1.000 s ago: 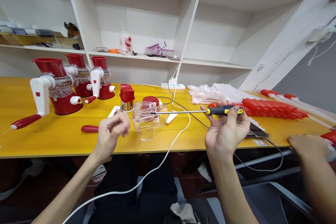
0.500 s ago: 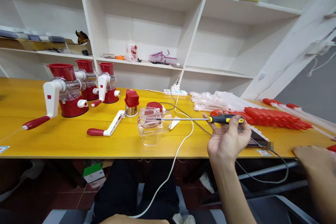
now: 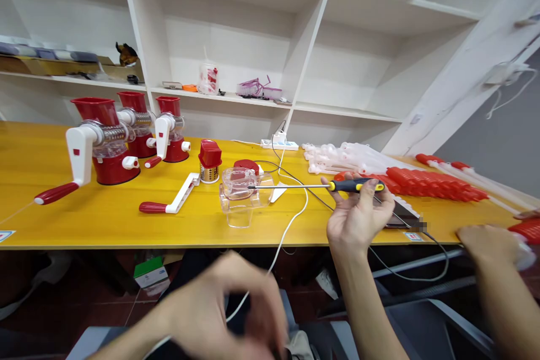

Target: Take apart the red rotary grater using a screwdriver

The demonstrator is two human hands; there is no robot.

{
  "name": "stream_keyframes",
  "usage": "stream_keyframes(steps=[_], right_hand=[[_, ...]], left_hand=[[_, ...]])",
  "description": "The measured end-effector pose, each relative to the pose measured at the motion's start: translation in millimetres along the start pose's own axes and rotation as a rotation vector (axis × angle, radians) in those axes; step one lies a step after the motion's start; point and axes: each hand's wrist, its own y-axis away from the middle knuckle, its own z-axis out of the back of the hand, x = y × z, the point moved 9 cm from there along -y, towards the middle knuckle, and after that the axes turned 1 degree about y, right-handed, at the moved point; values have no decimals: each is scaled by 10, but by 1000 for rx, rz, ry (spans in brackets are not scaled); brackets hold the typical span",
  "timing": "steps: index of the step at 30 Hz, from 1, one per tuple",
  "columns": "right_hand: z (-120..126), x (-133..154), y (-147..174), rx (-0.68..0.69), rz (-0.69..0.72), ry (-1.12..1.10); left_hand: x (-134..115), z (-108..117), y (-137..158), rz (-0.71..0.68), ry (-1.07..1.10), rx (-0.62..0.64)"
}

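Observation:
My right hand point(image 3: 358, 216) grips a screwdriver point(image 3: 356, 185) by its black and yellow handle, the long shaft pointing left. The tip shows in front of the clear plastic grater housing point(image 3: 238, 214); whether they touch I cannot tell. Low over my lap, my left hand point(image 3: 223, 306) is smeared by motion, its fingers curved; I cannot make out whether it holds anything. Left of the housing lie a white crank with a red handle point(image 3: 171, 207) and a metal grater drum with a red hopper part point(image 3: 210, 160) on it. A red round part point(image 3: 247, 166) sits behind the housing.
Several assembled red-and-white rotary graters point(image 3: 112, 163) stand at the left. A white cable point(image 3: 291, 230) crosses the table edge from a power strip point(image 3: 278, 143). White and red plastic parts point(image 3: 434, 183) are piled right, near a dark flat device point(image 3: 403, 216). Another person's hand point(image 3: 489, 242) is at far right.
My left hand has risen from the bottom edge into view over my lap. My right hand keeps the screwdriver, slightly farther left in view. The other person's hand has moved a little.

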Motion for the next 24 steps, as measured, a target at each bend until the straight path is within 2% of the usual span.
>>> stream_keyframes(steps=[1, 3, 4, 5, 8, 10, 12, 16, 19, 24], right_hand=[[-8, 32, 4, 5, 14, -6], [-53, 128, -7, 12, 57, 3], [-97, 192, -24, 14, 87, 21], [-159, 265, -50, 19, 123, 42], [-483, 482, -150, 100, 245, 101], [-785, 567, -196, 235, 300, 131], [-1050, 591, -203, 367, 321, 170], [-1344, 548, -165, 519, 310, 280], [-1433, 517, -173, 559, 309, 332], [-1603, 475, -182, 652, 315, 292]], left_hand=[[-20, 335, -26, -72, -70, -222], [-39, 1071, 163, -220, -277, -795], [35, 1304, 241, -233, -352, -947], [147, 1462, 251, -220, -409, -995], [646, 1674, 95, -30, -453, -865], [936, 1672, 18, 70, -375, -767], [1113, 1644, -15, 108, -277, -717], [1215, 1629, -36, 79, -194, -661], [1229, 1661, -18, 86, -207, -673], [1196, 1633, -26, 85, -239, -661]])
